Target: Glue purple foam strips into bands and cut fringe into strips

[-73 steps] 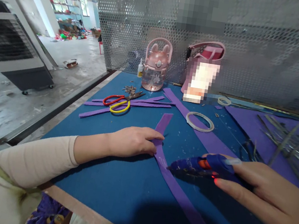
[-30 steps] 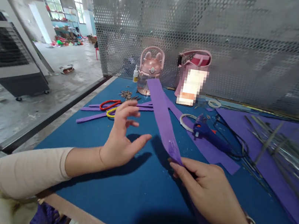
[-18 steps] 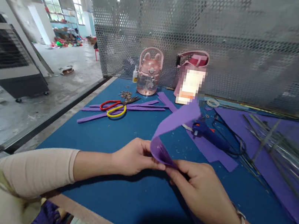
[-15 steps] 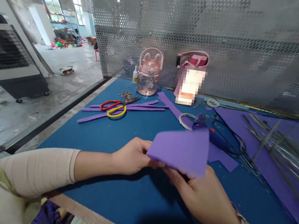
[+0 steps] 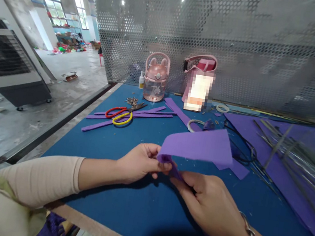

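Note:
Both hands pinch one purple foam strip (image 5: pixel 200 146) above the blue table (image 5: pixel 121 203). My left hand (image 5: pixel 139 162) grips the folded end from the left with thumb and fingers closed. My right hand (image 5: pixel 209 206), a silver bangle on its wrist, holds the same strip from below on the right. The strip's free end curls over and spreads flat toward the right, hiding part of the blue glue gun (image 5: pixel 208 124) behind it.
Red and yellow scissors (image 5: pixel 119 114) lie on purple strips (image 5: pixel 134 115) at the left. A pink bottle (image 5: pixel 155 77) and pink bag (image 5: pixel 200 67) stand by the perforated metal wall. A tape ring (image 5: pixel 191 123), a purple foam sheet (image 5: pixel 288 153) and metal wires (image 5: pixel 294 154) lie at right.
My right hand set the glue gun down and lifted the strip. My left hand rose, then closed on the strip. The strip's free end has folded over toward the right.

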The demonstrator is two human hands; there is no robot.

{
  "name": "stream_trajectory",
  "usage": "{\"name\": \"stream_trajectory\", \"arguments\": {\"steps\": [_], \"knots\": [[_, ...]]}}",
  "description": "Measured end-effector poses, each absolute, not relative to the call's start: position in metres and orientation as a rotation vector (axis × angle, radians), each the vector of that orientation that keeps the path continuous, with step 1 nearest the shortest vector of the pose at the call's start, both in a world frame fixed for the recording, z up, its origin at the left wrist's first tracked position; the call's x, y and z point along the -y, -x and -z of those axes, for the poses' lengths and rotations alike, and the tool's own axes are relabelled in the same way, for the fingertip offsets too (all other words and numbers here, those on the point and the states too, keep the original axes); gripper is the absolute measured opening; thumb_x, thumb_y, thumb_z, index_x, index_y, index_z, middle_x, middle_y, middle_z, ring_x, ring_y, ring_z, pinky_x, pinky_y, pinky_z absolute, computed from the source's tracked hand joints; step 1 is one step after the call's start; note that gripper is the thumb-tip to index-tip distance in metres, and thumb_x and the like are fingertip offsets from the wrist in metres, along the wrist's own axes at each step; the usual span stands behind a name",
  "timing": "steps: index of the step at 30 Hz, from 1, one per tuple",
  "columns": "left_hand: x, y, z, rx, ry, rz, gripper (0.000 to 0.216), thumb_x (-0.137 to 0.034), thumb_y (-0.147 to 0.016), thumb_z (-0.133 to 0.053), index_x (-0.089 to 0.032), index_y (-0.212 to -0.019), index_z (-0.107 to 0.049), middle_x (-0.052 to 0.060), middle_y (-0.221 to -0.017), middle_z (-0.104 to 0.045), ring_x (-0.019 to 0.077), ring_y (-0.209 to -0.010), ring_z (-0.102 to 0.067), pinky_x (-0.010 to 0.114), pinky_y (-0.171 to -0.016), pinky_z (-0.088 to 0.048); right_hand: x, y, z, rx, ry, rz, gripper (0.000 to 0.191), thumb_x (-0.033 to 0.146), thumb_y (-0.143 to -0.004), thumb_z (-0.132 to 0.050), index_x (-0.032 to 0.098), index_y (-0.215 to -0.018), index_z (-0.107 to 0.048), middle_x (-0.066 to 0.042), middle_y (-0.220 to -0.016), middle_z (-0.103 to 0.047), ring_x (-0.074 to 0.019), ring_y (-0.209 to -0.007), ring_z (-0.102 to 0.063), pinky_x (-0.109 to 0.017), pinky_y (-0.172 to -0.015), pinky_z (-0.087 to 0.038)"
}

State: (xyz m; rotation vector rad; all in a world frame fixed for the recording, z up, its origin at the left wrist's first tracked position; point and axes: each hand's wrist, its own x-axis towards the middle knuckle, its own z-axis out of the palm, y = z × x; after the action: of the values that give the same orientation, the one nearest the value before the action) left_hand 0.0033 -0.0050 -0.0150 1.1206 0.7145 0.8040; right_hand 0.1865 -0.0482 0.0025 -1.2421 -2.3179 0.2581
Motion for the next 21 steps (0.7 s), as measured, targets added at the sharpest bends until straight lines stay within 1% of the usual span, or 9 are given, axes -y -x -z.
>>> {"name": "stream_trajectory", "arguments": {"steps": [3, 5, 7, 10, 13, 15, 18, 21], "knots": [[0.005, -0.002, 0.011, -0.76, -1.133, -0.807, 0.046, -0.049, -0.052, -0.085, -0.011, -0.069, -0.066, 0.0, -0.06, -0.061, 0.0087, -0.055, -0.054, 0.018, -0.048, -0.04, 0.047, -0.187, 0.0, 2.337, 1.2, -0.205, 0.038, 0.033, -0.095, -0.042, 0.023, -0.066, -0.063, 0.0, -0.058, -0.066, -0.0135, -0.053, -0.06, -0.025, -0.051, -0.037], [0.005, -0.002, 0.009, -0.775, -1.113, -0.819, 0.045, -0.049, -0.052, -0.085, -0.011, -0.069, -0.066, 0.001, -0.06, -0.062, 0.0088, -0.055, -0.055, 0.018, -0.051, -0.041, 0.047, -0.188, 0.0, 2.343, 1.219, -0.213, 0.037, 0.034, -0.095, -0.042, 0.022, -0.066, -0.063, 0.001, -0.057, -0.064, -0.0124, -0.049, -0.056, -0.025, -0.05, -0.035], [0.003, -0.002, 0.009, -0.766, -1.065, -0.842, 0.046, -0.048, -0.052, -0.086, -0.011, -0.068, -0.065, 0.0, -0.059, -0.062, 0.0077, -0.054, -0.055, 0.017, -0.05, -0.04, 0.047, -0.188, -0.001, 2.339, 1.269, -0.261, 0.038, 0.034, -0.094, -0.044, 0.021, -0.062, -0.06, 0.002, -0.051, -0.06, -0.0105, -0.043, -0.049, -0.025, -0.047, -0.032], [0.002, -0.002, 0.011, -0.746, -1.003, -0.856, 0.048, -0.046, -0.048, -0.088, -0.011, -0.064, -0.06, -0.001, -0.055, -0.06, 0.0055, -0.05, -0.053, 0.016, -0.048, -0.038, 0.047, -0.186, -0.005, 2.325, 1.32, -0.373, 0.04, 0.036, -0.092, -0.045, 0.021, -0.056, -0.057, 0.003, -0.046, -0.054, -0.0102, -0.04, -0.044, -0.025, -0.044, -0.029], [0.003, -0.005, 0.014, -0.722, -0.976, -0.82, 0.047, -0.045, -0.049, -0.088, -0.011, -0.065, -0.059, -0.001, -0.055, -0.06, 0.0045, -0.049, -0.053, 0.015, -0.048, -0.039, 0.047, -0.183, -0.011, 2.248, 1.331, -0.471, 0.029, 0.039, -0.088, -0.051, 0.022, -0.069, -0.065, 0.002, -0.055, -0.062, -0.0117, -0.046, -0.051, -0.024, -0.045, -0.033], [0.005, -0.007, 0.016, -0.709, -0.955, -0.798, 0.047, -0.044, -0.049, -0.088, -0.01, -0.068, -0.061, -0.001, -0.059, -0.062, 0.0052, -0.051, -0.054, 0.015, -0.047, -0.039, 0.047, -0.181, -0.013, 2.219, 1.275, -0.482, 0.027, 0.038, -0.089, -0.05, 0.022, -0.073, -0.066, 0.001, -0.062, -0.066, -0.0122, -0.051, -0.056, -0.024, -0.05, -0.036], [0.008, -0.007, 0.017, -0.713, -0.934, -0.794, 0.049, -0.045, -0.047, -0.088, -0.01, -0.07, -0.063, -0.002, -0.059, -0.061, 0.0052, -0.051, -0.054, 0.015, -0.046, -0.039, 0.047, -0.181, -0.012, 2.254, 1.18, -0.413, 0.039, 0.032, -0.095, -0.042, 0.021, -0.063, -0.061, 0.001, -0.055, -0.06, -0.0109, -0.05, -0.054, -0.024, -0.051, -0.035], [0.01, -0.006, 0.014, -0.723, -0.965, -0.813, 0.049, -0.045, -0.046, -0.089, -0.01, -0.068, -0.062, -0.003, -0.056, -0.06, 0.0044, -0.049, -0.052, 0.015, -0.048, -0.04, 0.047, -0.183, -0.009, 2.27, 1.146, -0.349, 0.037, 0.029, -0.094, -0.043, 0.02, -0.061, -0.056, 0.002, -0.052, -0.056, -0.0097, -0.047, -0.05, -0.023, -0.048, -0.033]]}}
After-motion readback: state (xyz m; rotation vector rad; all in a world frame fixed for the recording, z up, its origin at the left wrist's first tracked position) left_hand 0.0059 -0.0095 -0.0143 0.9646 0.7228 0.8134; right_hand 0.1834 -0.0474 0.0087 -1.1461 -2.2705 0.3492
